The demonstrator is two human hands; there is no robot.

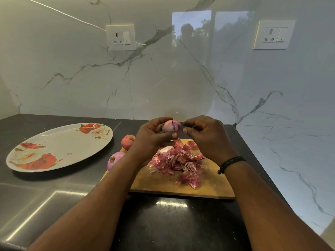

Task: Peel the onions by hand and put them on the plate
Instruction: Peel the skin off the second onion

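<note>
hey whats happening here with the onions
A person is peeling a small red onion by hand above a wooden cutting board. The left hand grips the onion while the right hand pinches at its skin. A pile of onion skins lies on the board. Two more onions wait at the board's left edge: a reddish one and a paler purple one. The floral plate to the left holds no onions yet.

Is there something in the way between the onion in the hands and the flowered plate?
Nothing visible blocks it. The held onion is in the air above the cutting board; the plate lies to its left, and two onions sit low beside the board.
</note>
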